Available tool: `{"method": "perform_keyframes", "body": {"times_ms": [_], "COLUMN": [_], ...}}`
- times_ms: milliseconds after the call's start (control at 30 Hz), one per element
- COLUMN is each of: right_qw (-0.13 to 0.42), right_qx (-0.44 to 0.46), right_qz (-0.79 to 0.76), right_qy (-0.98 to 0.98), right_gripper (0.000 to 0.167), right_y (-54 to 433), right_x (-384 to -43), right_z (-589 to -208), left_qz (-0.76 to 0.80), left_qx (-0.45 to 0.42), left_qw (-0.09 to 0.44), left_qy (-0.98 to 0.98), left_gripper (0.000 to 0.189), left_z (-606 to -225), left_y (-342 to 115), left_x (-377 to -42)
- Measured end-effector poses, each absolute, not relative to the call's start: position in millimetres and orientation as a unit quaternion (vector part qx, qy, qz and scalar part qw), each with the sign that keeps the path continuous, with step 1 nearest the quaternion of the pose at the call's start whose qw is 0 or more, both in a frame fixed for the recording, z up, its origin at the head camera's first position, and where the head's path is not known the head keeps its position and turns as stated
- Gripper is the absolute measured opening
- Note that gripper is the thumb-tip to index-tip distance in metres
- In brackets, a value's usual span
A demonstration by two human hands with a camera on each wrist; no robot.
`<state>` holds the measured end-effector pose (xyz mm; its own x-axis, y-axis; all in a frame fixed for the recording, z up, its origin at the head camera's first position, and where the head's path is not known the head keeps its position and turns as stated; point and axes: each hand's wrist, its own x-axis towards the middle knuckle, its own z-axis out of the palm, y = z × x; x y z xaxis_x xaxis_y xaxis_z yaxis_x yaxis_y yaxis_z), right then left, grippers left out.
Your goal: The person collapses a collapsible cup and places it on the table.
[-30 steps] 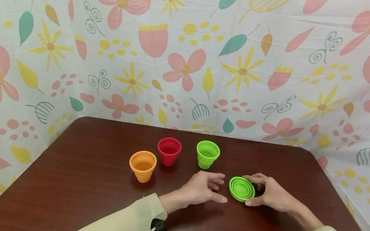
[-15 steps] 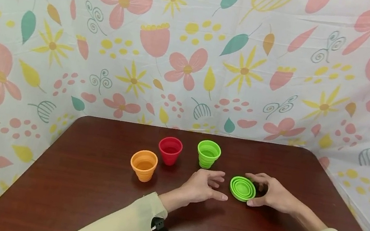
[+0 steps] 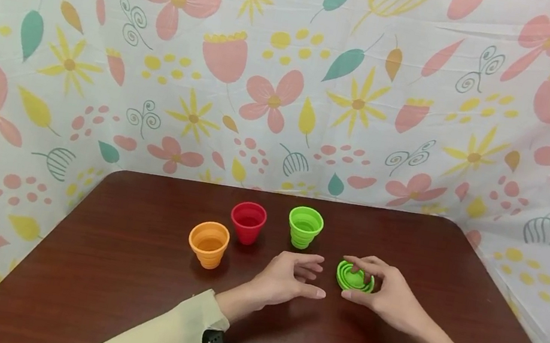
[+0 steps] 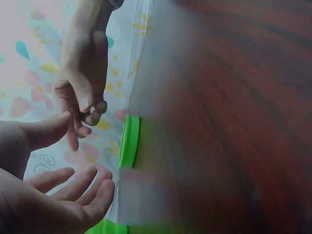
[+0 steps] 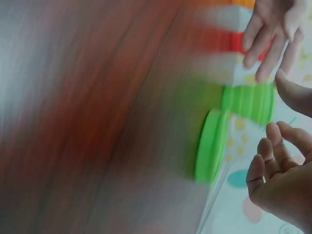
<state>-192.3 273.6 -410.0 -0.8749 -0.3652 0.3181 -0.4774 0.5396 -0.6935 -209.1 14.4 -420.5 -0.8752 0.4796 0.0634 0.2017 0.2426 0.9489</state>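
Note:
A flattened green collapsible cup [image 3: 343, 275] lies on the dark table, rings facing up. My right hand [image 3: 391, 294] hovers over its right side, thumb and fingers loosely curved and partly covering it in the head view. The right wrist view shows a gap between that hand [image 5: 285, 183] and the flat cup [image 5: 209, 146]. To the cup's left, my left hand [image 3: 281, 279] is held above the table with fingers relaxed and spread from the thumb, holding nothing. In the left wrist view this hand [image 4: 63, 195] stands apart from the flat cup [image 4: 130, 141].
Three expanded collapsible cups stand upright behind and left of the hands: an orange cup [image 3: 208, 245], a red cup [image 3: 247, 223] and a green cup [image 3: 304, 228]. A flower-patterned cloth [image 3: 261, 157] hangs behind the table [image 3: 137, 276] and along its sides.
My right hand has moved left and up from beside the flat cup's right edge to over it. The left hand keeps nearly the same pose. The head view has shifted slightly.

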Motion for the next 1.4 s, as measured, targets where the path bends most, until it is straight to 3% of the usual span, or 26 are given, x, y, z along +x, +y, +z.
{"method": "perform_keyframes", "body": {"times_ms": [367, 1067, 1400], "right_qw": [0.044, 0.011, 0.005], "right_qx": [0.223, 0.232, 0.26], "right_qz": [0.44, 0.48, 0.491], "right_qy": [-0.868, -0.846, -0.831], "right_gripper": [0.027, 0.017, 0.018], "right_y": [240.6, 189.8, 161.8], "right_x": [-178.9, -178.7, -183.8], "right_z": [-405.3, -397.2, -392.3], "left_qz": [0.59, 0.609, 0.606], "left_qx": [0.235, 0.221, 0.225], "left_qw": [0.108, 0.075, 0.029], "left_qy": [0.765, 0.758, 0.763], "left_gripper": [0.053, 0.038, 0.03], "left_z": [-414.5, -408.8, -396.3], "left_y": [-6.5, -58.2, -84.6], "left_x": [-195.3, -174.6, -168.1]}}
